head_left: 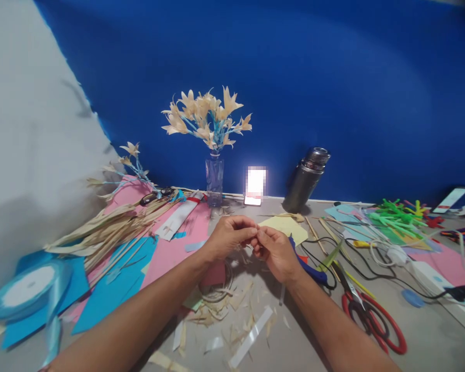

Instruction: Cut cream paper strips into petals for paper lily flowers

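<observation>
My left hand (230,235) and my right hand (275,250) meet over the middle of the table, fingertips pinched together. Whatever they pinch is too small to make out. Beneath them lie pale dry scraps (240,305) and a coil of cord (219,297). A yellow paper piece (287,227) is just behind my right hand. Beside that hand rests a blue tool that looks like a glue gun (313,274), partly hidden by the hand. Red-handled scissors (401,336) lie to the right of my right forearm.
Pale flowers (209,111) stand in a glass vase (215,181) near the blue wall, by a lit phone (253,200) and a dark flask (303,186). Dried husks (85,235) and a ribbon spool (0,302) lie left. Black cables, a power strip (444,299) and green pipe cleaners (399,219) are right.
</observation>
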